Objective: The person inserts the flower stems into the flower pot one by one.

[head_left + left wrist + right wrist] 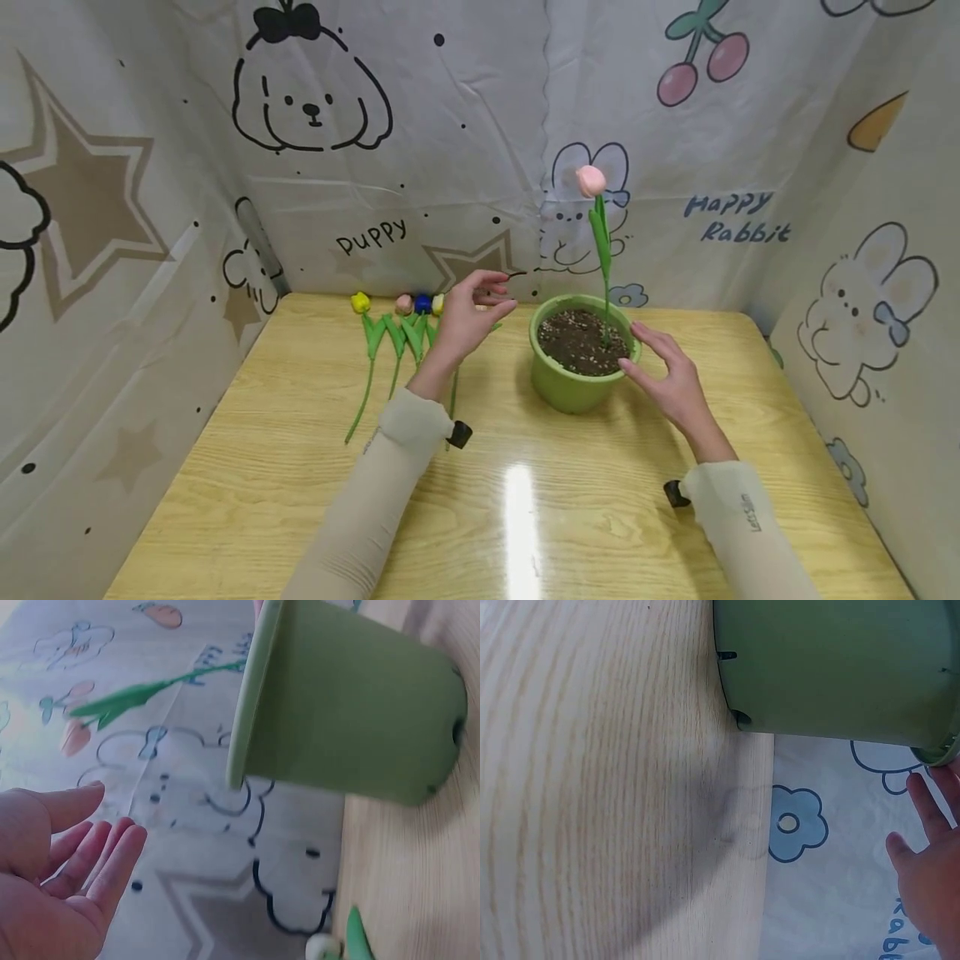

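Left to right, on the pale wood-grain surface [262,500]:

- Yellow-headed artificial tulip [372,340], lying; head at the far edge, stem running toward the person.
- Pink-headed artificial tulip [405,305], blue-headed artificial tulip [423,303] and cream-headed artificial tulip [438,305], close together, heads likewise at the far edge; stems partly covered by the left arm, the cream head partly by the hand.
- Left hand [468,317], above the lying flowers; grip apart, fingers loosely bent, holding nothing.
- Round light-green plastic pot [573,390], upright, filled with dark speckled soil [573,346]; its upper part is cut off in the left wrist view.
- Tall artificial tulip with pale-pink head and green leaves [602,242], planted in the pot's right side; long axis near vertical, head uppermost, tilted slightly left. Lower stem end hidden in soil.
- Right hand [671,379], at the pot's right rim; grip apart, fingertips against the rim; partly cut off in the right wrist view.
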A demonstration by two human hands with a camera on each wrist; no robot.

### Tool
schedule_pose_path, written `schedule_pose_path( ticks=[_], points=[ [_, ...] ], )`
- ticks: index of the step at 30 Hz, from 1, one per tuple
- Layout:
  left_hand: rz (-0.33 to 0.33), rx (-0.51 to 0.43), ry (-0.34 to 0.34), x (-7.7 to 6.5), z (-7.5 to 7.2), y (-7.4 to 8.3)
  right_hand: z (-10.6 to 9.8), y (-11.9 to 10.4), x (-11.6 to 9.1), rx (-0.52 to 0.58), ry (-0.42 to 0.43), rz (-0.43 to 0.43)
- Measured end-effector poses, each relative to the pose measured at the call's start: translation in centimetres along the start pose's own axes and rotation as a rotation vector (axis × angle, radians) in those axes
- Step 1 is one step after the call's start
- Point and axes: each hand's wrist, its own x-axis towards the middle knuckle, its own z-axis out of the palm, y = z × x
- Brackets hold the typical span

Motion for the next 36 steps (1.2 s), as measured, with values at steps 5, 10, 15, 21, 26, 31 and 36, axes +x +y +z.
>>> schedule_pose_path(
  ticks=[5,10,15,21,26,31,36],
  points=[
    [-0.018,0.003,0.043,-1.1,-3.0,-1.1,0.1,0.0,-0.1,-0.013,0.001,-0.004],
    [-0.087,0.039,0.104,-2.3,-6.5,-3.3,0.0,0.0,-0.1,-0.005,0.006,-0.004],
    [-0.233,0.082,0.128,-4.7,-10.7,-6.9,0.2,0.1,0.0,0.012,-0.002,-0.001],
    [-0.47,0.136,0.119,-7.9,-14.3,-11.4,0.2,0.1,0.0,0.006,0.004,0.001],
    [-0.589,0.117,0.114,-9.5,-15.4,-13.3,0.2,0.1,0.0,0.01,0.003,0.0],
    [-0.592,0.142,0.103,-9.6,-15.0,-14.2,0.2,0.2,0.1,0.01,0.003,0.0],
    [-0.56,0.286,0.096,-9.0,-13.6,-14.3,0.2,0.2,-0.1,0.015,0.007,0.004]
  ],
)
